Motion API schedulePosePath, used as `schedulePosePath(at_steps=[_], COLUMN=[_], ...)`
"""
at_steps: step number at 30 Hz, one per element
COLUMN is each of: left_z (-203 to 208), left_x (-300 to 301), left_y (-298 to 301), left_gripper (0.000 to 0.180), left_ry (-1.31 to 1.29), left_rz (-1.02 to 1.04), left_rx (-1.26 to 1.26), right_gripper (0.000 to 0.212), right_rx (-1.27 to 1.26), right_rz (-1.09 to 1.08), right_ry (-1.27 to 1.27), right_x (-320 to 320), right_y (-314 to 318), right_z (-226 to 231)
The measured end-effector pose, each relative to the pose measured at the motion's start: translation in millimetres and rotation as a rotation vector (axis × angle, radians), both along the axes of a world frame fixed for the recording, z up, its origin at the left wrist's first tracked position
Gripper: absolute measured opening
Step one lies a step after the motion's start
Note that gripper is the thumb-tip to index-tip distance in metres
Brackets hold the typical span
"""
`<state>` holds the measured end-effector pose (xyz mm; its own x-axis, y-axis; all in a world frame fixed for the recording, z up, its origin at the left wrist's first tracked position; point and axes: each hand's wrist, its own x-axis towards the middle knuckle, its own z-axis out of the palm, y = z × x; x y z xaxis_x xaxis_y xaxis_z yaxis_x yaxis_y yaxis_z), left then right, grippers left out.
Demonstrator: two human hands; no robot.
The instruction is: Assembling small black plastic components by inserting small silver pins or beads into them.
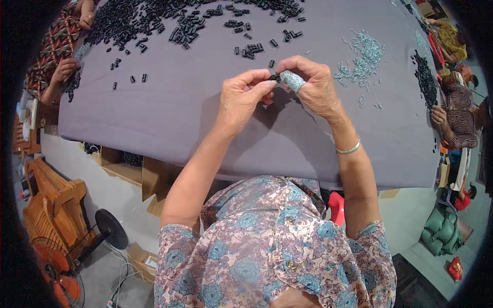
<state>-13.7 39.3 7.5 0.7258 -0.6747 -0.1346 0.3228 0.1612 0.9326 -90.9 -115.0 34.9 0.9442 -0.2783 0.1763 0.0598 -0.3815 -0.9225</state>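
Observation:
Above the grey-covered table, my left hand (239, 100) pinches a small black plastic part (276, 77) between thumb and fingertips. My right hand (319, 91) meets it from the other side, its fingers curled and pressed together at the part. A light patterned wrap (293, 81) covers the right thumb. Whether a second small piece sits in the right fingertips is hidden. Beyond the hands lie loose black parts (251, 50) of the same look. Right of my right hand is a heap of tiny pale-blue pieces (367, 55).
A large pile of black parts (136, 20) spreads over the table's far left. Other people's hands (65, 69) work at the left edge and, by a black heap (425, 79), at the right. Below on the left are cardboard boxes (120, 172), a wooden chair (54, 200) and a fan (56, 272).

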Motion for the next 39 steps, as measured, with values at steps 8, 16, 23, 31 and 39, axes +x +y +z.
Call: schedulePosePath(at_steps=[8,16,23,31,39], left_z=[1,2,2,-1,-4], left_x=[1,-1,-4,-1,-1], left_y=[0,0,0,-2,0], left_gripper=[0.016,0.015,0.014,0.016,0.017], left_ry=[0.059,0.102,-0.002,0.060,-0.046], left_rz=[-0.041,-0.039,0.006,0.022,0.034], left_rx=[-0.042,-0.060,-0.021,-0.052,-0.187], right_gripper=[0.014,0.030,0.019,0.014,0.047], right_rx=[-0.380,-0.603,-0.547,-0.464,0.450], right_rz=[0.118,0.253,0.289,0.294,0.105], right_ry=[-0.092,-0.132,-0.077,-0.010,0.308], right_x=[4,9,16,19,-5], right_y=[-7,-4,-2,-13,-3], right_z=[21,42,39,33,14])
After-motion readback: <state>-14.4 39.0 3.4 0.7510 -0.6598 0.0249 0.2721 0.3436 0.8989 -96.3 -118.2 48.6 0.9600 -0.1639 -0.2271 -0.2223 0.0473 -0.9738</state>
